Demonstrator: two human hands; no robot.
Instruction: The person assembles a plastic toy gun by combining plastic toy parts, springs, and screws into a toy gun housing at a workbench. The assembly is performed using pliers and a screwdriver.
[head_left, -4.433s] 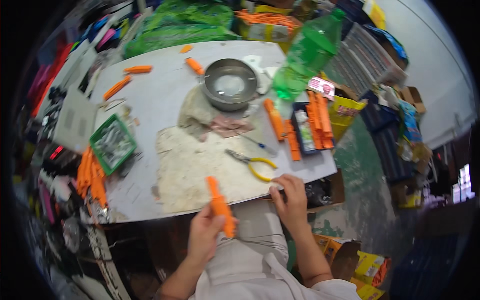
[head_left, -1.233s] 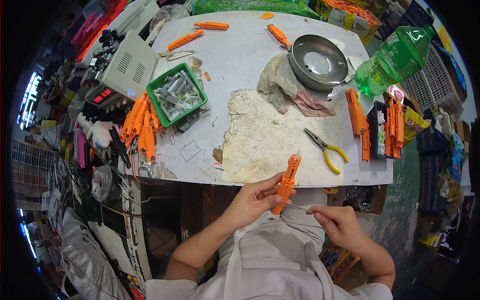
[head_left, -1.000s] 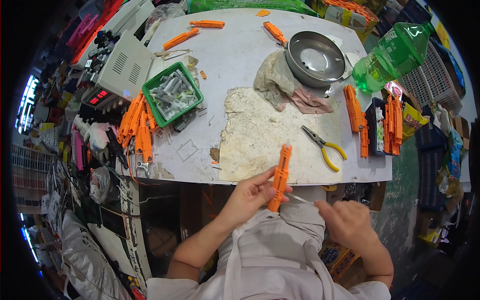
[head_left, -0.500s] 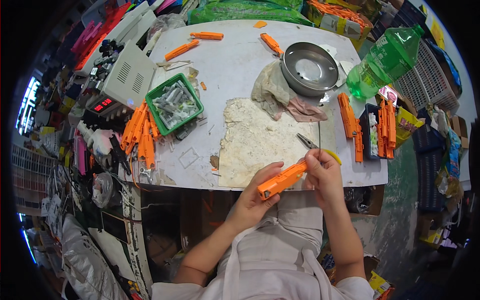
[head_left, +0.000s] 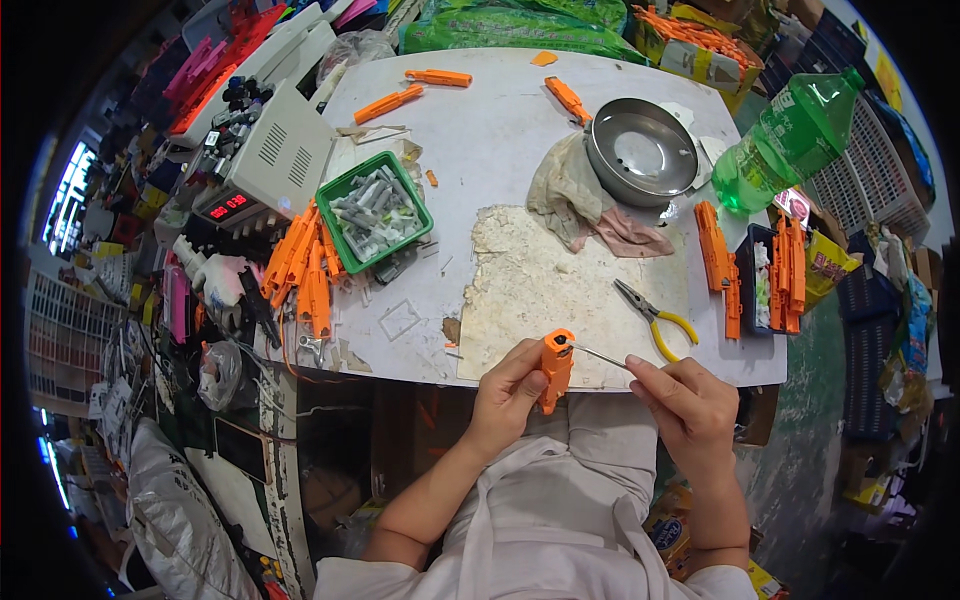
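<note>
My left hand (head_left: 503,398) is closed around an orange plastic housing (head_left: 556,378), held upright at the table's near edge with its dark-holed end facing up. Between the fingers of my right hand (head_left: 697,408) is a thin metal rod (head_left: 602,357). Its tip points left and reaches the housing's upper end; whether it goes inside I cannot tell. The rod's other end is hidden in my grip. Just beyond my right hand, yellow-handled pliers (head_left: 662,325) lie on a worn pale board (head_left: 520,290), jaws slightly apart.
A green basket (head_left: 428,215) of small grey parts stands at left, beside piled orange housings (head_left: 300,265) and a white device (head_left: 283,150). A steel bowl (head_left: 640,180) touches a rag (head_left: 560,190). Right of it stand a green bottle (head_left: 790,140) and a dark bin (head_left: 757,318).
The orange housing has been turned from slanting to upright. My right hand has moved right and down, away from it, with the rod now spanning the gap. The pliers are fully uncovered.
</note>
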